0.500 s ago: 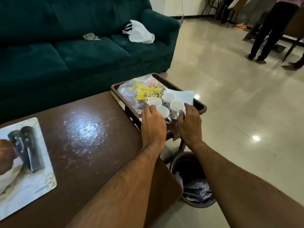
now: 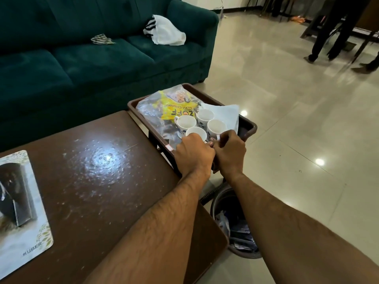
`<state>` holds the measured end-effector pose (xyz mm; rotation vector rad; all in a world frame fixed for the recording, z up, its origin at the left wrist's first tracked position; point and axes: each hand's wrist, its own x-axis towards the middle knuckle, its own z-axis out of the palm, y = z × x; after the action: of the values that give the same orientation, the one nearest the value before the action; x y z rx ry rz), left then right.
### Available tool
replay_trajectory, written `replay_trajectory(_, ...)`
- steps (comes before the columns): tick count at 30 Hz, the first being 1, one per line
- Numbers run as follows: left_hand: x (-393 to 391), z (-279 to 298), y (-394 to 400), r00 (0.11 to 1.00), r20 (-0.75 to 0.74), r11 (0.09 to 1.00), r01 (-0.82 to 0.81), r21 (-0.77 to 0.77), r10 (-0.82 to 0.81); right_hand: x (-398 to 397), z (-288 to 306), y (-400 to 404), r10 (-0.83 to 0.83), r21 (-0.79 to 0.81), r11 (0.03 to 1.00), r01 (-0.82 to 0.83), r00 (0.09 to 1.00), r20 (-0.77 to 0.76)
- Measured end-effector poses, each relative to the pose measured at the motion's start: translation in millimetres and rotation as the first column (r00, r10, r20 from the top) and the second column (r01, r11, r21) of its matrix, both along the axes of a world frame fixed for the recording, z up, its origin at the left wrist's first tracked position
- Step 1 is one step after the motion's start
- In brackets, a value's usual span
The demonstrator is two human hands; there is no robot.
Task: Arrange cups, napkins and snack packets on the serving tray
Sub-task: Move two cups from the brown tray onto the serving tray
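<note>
A brown serving tray (image 2: 249, 125) sits at the table's far right end. On it lie a yellow snack packet (image 2: 176, 111) in clear wrap and a white napkin (image 2: 228, 115). Several white cups stand clustered in front of them. My left hand (image 2: 194, 155) is closed over the near side of the nearest cup (image 2: 195, 132). My right hand (image 2: 230, 151) is curled beside it, fingers pinching the handle of the right cup (image 2: 216, 126). The two hands touch at the thumbs. The tray's near rim is hidden under both hands.
The brown table (image 2: 98, 165) carries a white placemat (image 2: 26, 238) with a dark object (image 2: 18, 199) at the left. A green sofa (image 2: 92, 64) with a white bag (image 2: 167, 32) stands behind. A waste bin (image 2: 235, 232) sits below the tray. A person's legs (image 2: 326, 37) stand far right.
My left hand shifted from the left cups onto the nearest cup. My right hand went from flat beside the right cup to curled on its handle. Both hands are closer together.
</note>
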<state>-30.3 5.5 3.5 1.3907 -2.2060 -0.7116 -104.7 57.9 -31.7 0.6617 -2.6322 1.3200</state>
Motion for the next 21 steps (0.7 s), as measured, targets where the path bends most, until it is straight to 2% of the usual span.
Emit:
replay_trajectory(10,-2,6,8,0.998,-0.058,0.996,0.005,0.093,0.000,3,8,0,-0.104,-0.045,0.993,0.106,0.994,0.044)
replay_trajectory(16,-4,3,5,1.000,-0.022,0.999,-0.019,0.048,0.020,8,11,0,-0.101,-0.034,0.994,0.104,0.993,0.067)
replay_trajectory(21,0,5,-1,0.998,-0.062,0.997,0.001,0.074,0.003,8,18,2,-0.114,-0.046,0.992,0.120,0.987,0.113)
